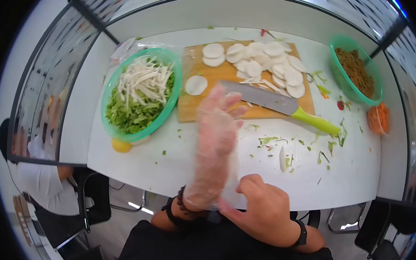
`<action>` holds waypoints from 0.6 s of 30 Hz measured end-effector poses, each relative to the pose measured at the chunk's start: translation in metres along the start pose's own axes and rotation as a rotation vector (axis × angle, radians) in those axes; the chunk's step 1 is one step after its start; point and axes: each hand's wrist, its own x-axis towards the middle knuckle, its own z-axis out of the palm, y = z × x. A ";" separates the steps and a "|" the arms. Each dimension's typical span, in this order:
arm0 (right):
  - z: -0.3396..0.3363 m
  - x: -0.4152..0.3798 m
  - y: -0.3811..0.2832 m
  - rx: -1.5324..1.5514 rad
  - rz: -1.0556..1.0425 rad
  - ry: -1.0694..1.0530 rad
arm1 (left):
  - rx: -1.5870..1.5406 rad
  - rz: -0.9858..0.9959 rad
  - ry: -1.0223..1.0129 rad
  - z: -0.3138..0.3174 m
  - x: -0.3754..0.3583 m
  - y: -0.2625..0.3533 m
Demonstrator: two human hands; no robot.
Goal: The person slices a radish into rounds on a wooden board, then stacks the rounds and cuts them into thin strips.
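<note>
My left hand [218, 134], in a clear plastic glove [208, 173], reaches over the table with its fingers apart, the tips near the front edge of a wooden cutting board [204, 112]. My bare right hand [263, 210] is at the wrist end of this glove, fingers curled and thumb against the loose cuff. A knife [268, 98] with a lime-green handle lies across the board, handle overhanging the front right. Round white radish slices [260, 57] overlap at the back and right; a single radish slice [196, 85] lies at left. Thin radish strips [262, 83] lie beside the blade.
A green bowl [178, 79] at left holds chopped greens and white strips, with a yellow round item [121, 145] beside it. At right stand a green bowl [336, 77] of brown food and an orange bundle [379, 118]. Scraps dot the table [172, 168]. Partitions [210, 18] enclose it.
</note>
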 end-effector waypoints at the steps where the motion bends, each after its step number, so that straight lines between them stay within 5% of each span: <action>1: 0.001 0.001 0.001 -0.061 -0.035 0.005 | -0.008 -0.013 -0.009 -0.003 0.003 -0.002; 13: 0.012 -0.001 0.011 -0.240 -0.425 -0.068 | -0.016 -0.036 0.018 0.001 0.001 0.022; 18: 0.013 -0.012 0.003 -0.136 -0.506 -0.097 | 0.035 0.200 0.080 0.011 0.001 0.023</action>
